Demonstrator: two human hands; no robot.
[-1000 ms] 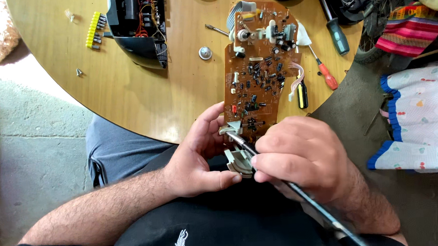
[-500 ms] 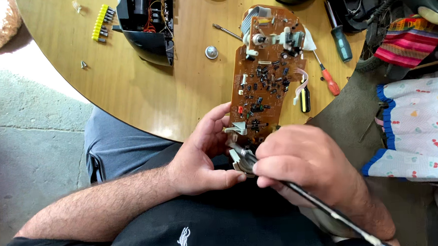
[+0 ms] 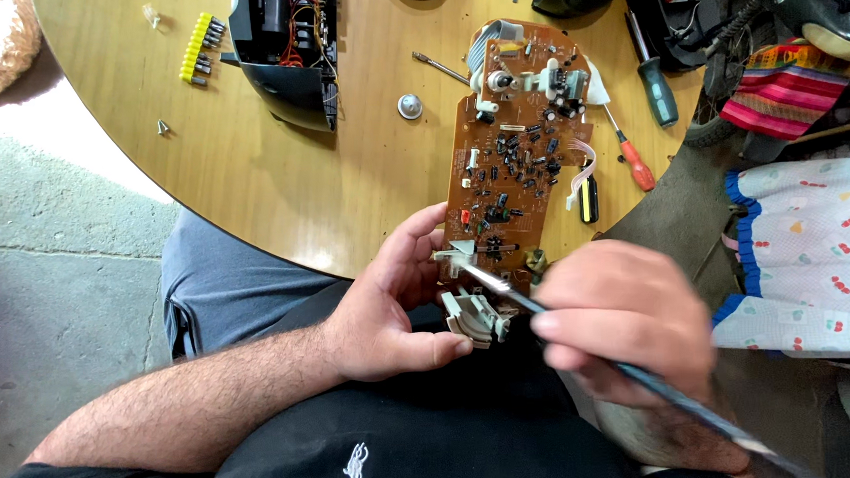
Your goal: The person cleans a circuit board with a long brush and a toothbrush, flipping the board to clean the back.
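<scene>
A long brown circuit board (image 3: 522,156) studded with small components lies partly on the round wooden table (image 3: 277,189), its near end hanging over the edge. My left hand (image 3: 394,304) holds that near end, where grey plastic switch parts (image 3: 473,316) are attached. My right hand (image 3: 628,320) grips a thin tool with a dark handle (image 3: 686,402). Its metal tip (image 3: 475,275) touches the board's near end beside a small white part.
On the table lie an opened black device casing (image 3: 284,48), a yellow bit set (image 3: 197,49), a loose screw (image 3: 163,128), a round metal knob (image 3: 409,105), and screwdrivers with green (image 3: 657,86), red (image 3: 634,160) and black-yellow (image 3: 589,196) handles. Colourful cloths (image 3: 813,238) sit right.
My right hand has drawn back to the right, uncovering the tool tip and the grey switch parts. The view has shifted slightly; the board and my left hand stay as before.
</scene>
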